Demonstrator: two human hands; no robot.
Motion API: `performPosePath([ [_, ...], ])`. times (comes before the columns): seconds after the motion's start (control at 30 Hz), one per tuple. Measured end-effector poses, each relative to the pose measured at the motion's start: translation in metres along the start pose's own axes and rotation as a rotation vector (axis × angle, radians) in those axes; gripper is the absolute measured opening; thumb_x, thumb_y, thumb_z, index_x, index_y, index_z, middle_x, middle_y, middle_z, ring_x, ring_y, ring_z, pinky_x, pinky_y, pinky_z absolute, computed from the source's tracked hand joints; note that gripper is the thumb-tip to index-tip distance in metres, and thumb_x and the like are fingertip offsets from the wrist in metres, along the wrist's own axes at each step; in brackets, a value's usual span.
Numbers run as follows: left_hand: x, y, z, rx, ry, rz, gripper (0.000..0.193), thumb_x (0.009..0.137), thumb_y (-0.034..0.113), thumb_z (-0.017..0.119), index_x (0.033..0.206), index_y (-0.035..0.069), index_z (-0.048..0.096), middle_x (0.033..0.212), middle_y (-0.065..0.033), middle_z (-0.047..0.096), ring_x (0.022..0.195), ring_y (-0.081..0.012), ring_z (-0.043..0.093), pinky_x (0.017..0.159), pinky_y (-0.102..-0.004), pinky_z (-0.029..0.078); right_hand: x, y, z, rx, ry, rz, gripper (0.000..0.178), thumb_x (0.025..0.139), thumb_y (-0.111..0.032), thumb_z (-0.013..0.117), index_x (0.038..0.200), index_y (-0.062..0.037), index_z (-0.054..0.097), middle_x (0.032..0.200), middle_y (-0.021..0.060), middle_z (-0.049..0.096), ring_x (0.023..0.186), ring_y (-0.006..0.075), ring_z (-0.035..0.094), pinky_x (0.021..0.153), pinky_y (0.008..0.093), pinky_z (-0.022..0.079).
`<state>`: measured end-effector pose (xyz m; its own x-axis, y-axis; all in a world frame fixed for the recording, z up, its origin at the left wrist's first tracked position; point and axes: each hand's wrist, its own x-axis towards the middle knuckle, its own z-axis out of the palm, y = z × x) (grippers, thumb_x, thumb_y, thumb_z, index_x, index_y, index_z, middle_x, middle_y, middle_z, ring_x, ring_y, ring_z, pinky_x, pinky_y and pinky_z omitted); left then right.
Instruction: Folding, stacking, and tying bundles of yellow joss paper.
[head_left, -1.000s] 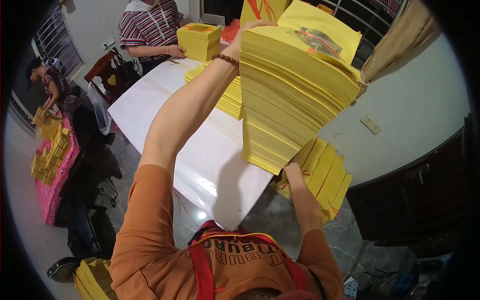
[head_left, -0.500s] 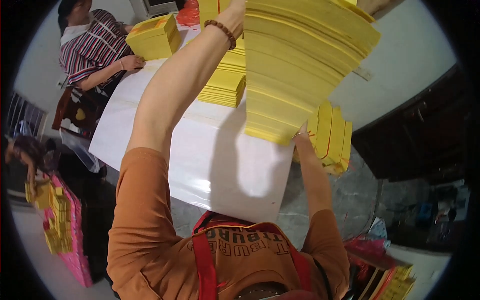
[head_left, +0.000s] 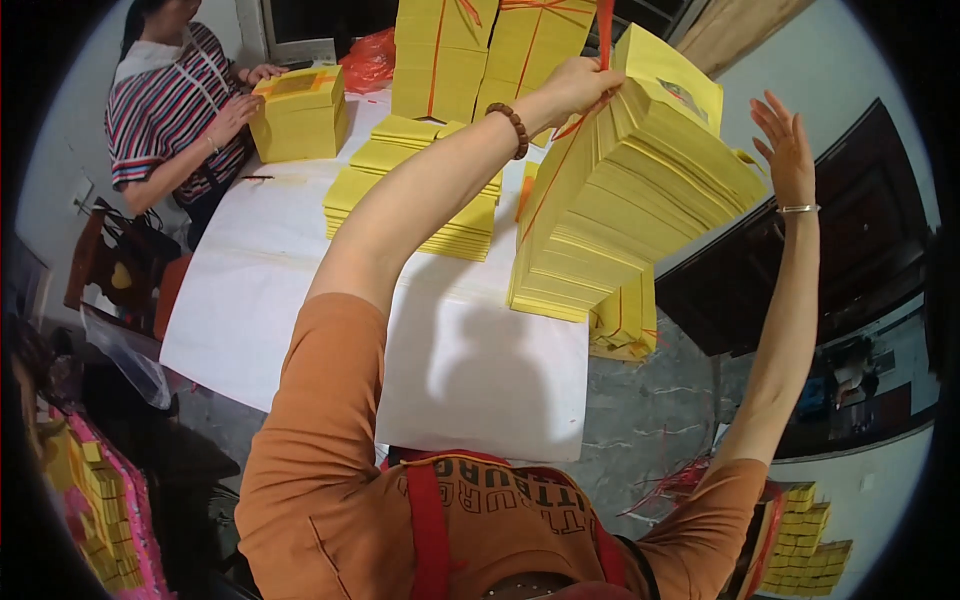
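A tall stack of yellow folded paper (head_left: 600,220) stands on the white-topped table at its right side, leaning and fanned toward the right. My left hand (head_left: 580,88) is closed on a red strap (head_left: 605,35) at the stack's upper left edge. A length of the same strap runs down the stack's left face. My right hand (head_left: 785,140) is raised just right of the stack, fingers apart and nothing in it. Left of the tall stack lie lower piles of yellow paper (head_left: 460,225), partly hidden by my left forearm.
Strapped yellow stacks (head_left: 440,60) stand at the table's back. At the far left, a person in a striped top (head_left: 170,100) has both hands at a yellow block (head_left: 300,115). Below the right edge of the white table (head_left: 270,240) sits another yellow bundle (head_left: 630,315).
My right hand has left the stack's lower side and risen to its right. My left hand now shows the red strap in its grip. The person at left has raised both hands to the block.
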<state>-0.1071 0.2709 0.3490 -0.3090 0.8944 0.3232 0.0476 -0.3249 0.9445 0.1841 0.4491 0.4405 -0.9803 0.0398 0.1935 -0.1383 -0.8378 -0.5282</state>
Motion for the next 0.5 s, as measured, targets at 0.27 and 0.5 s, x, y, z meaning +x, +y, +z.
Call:
performPosePath([
  [0.27,0.0,-0.004,-0.043,0.504,0.074,0.211,0.046,0.086,0.045,0.049,0.095,0.003,0.064,0.071,-0.0041,0.061,0.063,-0.0112,0.055,0.063,-0.0251,0.043,0.073,0.067,0.004,-1.897,0.311,0.069,0.054,0.091,-0.05,0.032,0.127,-0.0132,0.049,0.143,0.0022,0.028,0.132,0.0172,0.021,0.105,0.0376,0.02],
  [0.5,0.026,-0.006,-0.065,0.296,0.1,0.363,0.048,0.085,0.042,0.049,0.067,0.0,0.062,0.058,-0.0073,0.06,0.056,-0.0174,0.059,0.057,-0.0317,0.045,0.078,0.053,-0.002,-1.562,0.427,0.028,0.058,0.091,-0.053,0.029,0.12,-0.0102,0.054,0.134,0.0027,0.037,0.126,0.0181,0.029,0.102,0.0373,0.025],
])
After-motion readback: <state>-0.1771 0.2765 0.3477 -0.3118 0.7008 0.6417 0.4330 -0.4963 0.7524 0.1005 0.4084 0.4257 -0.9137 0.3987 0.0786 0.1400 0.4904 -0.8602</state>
